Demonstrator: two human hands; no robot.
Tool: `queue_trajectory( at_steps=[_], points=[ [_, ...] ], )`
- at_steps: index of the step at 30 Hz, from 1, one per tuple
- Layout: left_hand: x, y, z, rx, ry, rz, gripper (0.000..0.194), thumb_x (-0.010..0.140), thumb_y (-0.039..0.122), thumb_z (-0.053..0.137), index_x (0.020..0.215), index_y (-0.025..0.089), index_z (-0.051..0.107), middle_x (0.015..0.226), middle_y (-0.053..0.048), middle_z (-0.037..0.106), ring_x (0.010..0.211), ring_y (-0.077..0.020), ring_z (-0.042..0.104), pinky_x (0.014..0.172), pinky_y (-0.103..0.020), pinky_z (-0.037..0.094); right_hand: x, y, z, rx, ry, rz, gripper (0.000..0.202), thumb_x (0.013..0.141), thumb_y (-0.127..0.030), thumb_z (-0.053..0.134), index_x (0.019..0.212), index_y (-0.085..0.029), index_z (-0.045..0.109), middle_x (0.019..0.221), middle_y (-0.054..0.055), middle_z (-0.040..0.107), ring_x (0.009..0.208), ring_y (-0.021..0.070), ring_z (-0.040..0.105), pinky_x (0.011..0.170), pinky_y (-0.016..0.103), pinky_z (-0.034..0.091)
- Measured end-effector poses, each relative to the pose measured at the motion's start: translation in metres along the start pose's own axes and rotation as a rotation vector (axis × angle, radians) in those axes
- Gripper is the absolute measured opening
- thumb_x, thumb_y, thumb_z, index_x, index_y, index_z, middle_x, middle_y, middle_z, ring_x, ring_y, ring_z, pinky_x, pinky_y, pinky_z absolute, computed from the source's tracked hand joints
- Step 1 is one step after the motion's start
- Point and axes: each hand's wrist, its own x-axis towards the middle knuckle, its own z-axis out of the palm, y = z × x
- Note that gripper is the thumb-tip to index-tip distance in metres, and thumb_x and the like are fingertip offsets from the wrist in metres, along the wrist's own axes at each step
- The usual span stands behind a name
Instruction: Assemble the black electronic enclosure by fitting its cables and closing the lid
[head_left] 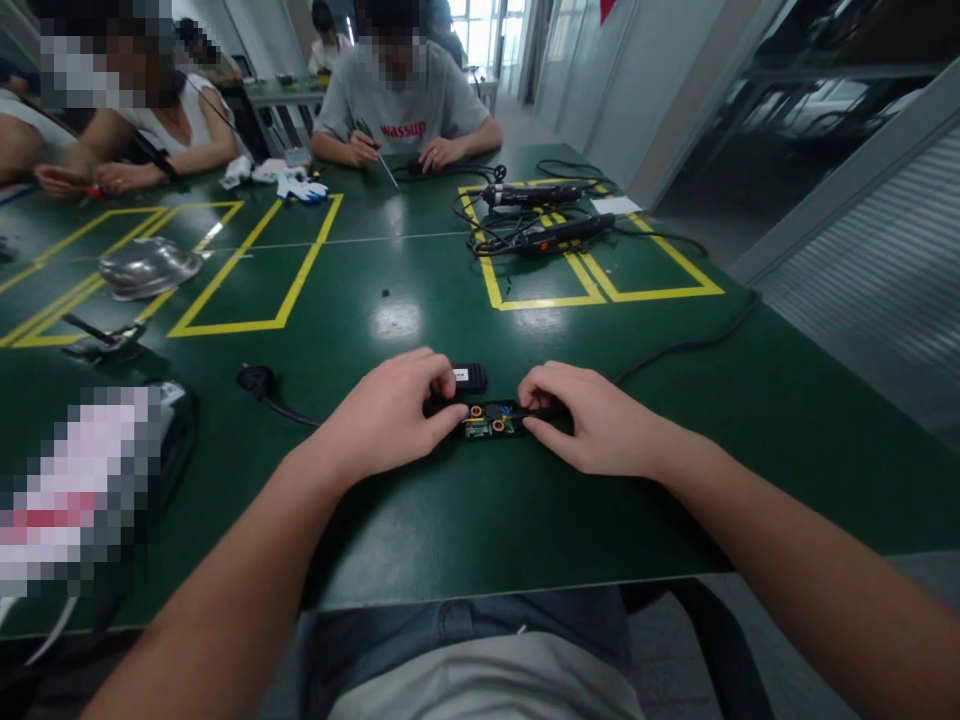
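An open black plastic housing [491, 436] lies on the green table in front of me, showing a circuit board [480, 428] with copper-coloured ring coils and coloured wires. My left hand [401, 415] is closed in a pinch at the housing's left end, where a black power cord [296, 413] runs in under it; the exact grip is partly hidden. At the right end, my right hand [592, 415] pinches a black cable [551, 411] between thumb and fingers. Just behind the housing sits a black cover [471, 377] with a white label.
A plug [257, 380] ends the left cord. Left are a metal clamp-like tool [105, 340], a shiny metal dish [150, 267] and a pixelated object [75, 480]. Black corded tools [562, 232] lie far right within yellow tape [551, 302]. Several people sit opposite, one holding a thin tool.
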Motion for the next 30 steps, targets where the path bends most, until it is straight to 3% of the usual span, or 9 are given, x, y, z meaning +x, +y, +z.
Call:
queue_trajectory(
  at_steps=[2, 4, 13, 21, 30],
  points=[
    [-0.003, 0.004, -0.003, -0.061, -0.164, 0.0, 0.015, 0.097, 0.032, 0.071, 0.091, 0.023, 0.061, 0.084, -0.001, 0.07, 0.075, -0.0217, 0.065, 0.069, -0.034, 0.045, 0.001, -0.002, -0.001, 0.003, -0.008, 0.012, 0.008, 0.095, -0.02, 0.064, 0.097, -0.024, 0.057, 0.089, 0.004, 0.067, 0.079, 0.0216, 0.061, 0.074, 0.034, 0.047],
    [-0.006, 0.006, -0.003, -0.083, -0.216, -0.016, 0.014, 0.099, 0.03, 0.07, 0.093, 0.024, 0.058, 0.081, 0.001, 0.068, 0.071, -0.02, 0.063, 0.065, -0.032, 0.039, 0.001, -0.004, -0.003, 0.013, -0.01, 0.018, 0.008, 0.096, -0.022, 0.064, 0.094, -0.025, 0.057, 0.086, 0.002, 0.066, 0.075, 0.0198, 0.06, 0.071, 0.033, 0.046],
    [-0.006, 0.007, -0.01, -0.139, -0.27, -0.075, 0.023, 0.101, 0.035, 0.071, 0.087, 0.025, 0.055, 0.073, 0.004, 0.064, 0.063, -0.018, 0.059, 0.061, -0.03, 0.034, -0.002, -0.007, -0.006, 0.054, 0.001, 0.026, 0.003, 0.096, -0.023, 0.063, 0.096, -0.024, 0.06, 0.086, 0.002, 0.068, 0.068, 0.0175, 0.058, 0.067, 0.032, 0.045],
    [-0.008, 0.003, -0.012, -0.227, -0.263, -0.016, 0.02, 0.098, 0.035, 0.068, 0.087, 0.024, 0.055, 0.065, 0.007, 0.056, 0.056, -0.0149, 0.052, 0.06, -0.029, 0.034, -0.001, -0.007, -0.009, 0.097, 0.043, 0.01, 0.003, 0.097, -0.022, 0.062, 0.095, -0.022, 0.064, 0.083, 0.001, 0.067, 0.06, 0.0135, 0.053, 0.059, 0.028, 0.042],
    [-0.008, 0.004, -0.018, -0.2, -0.329, -0.068, 0.011, 0.098, 0.025, 0.059, 0.087, 0.024, 0.061, 0.065, 0.005, 0.063, 0.056, -0.016, 0.057, 0.062, -0.029, 0.038, 0.0, -0.005, -0.01, 0.11, 0.017, 0.021, 0.008, 0.097, -0.02, 0.062, 0.089, -0.021, 0.066, 0.079, 0.001, 0.069, 0.065, 0.015, 0.06, 0.063, 0.028, 0.045]
  ],
)
